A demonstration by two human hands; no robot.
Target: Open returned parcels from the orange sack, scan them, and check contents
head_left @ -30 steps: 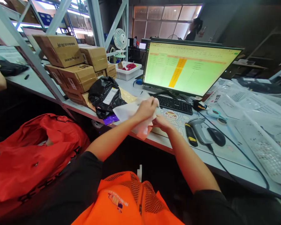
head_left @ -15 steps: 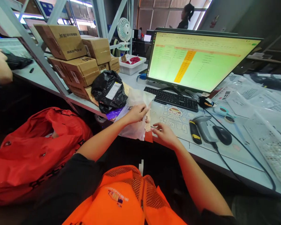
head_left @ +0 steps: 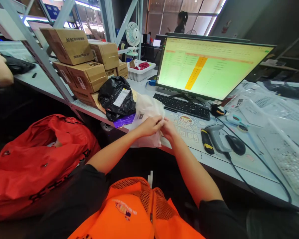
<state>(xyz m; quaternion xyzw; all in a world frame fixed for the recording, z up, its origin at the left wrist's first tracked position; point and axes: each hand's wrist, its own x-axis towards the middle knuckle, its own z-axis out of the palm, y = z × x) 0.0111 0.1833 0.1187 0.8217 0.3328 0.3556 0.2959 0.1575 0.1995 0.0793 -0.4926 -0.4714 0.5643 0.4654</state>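
Black pkg (head_left: 108, 95) is wearing its label (head_left: 121, 97), but white bag (head_left: 148, 104) is prob needing more work, w/ L hand (head_left: 150, 126) & R hand (head_left: 168, 129) pinching its edge.

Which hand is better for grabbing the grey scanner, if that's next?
Probably the right hand: it's nearer the grey scanner, which lies off to its right. The left hand, also at the white bag, would have to reach past the right.
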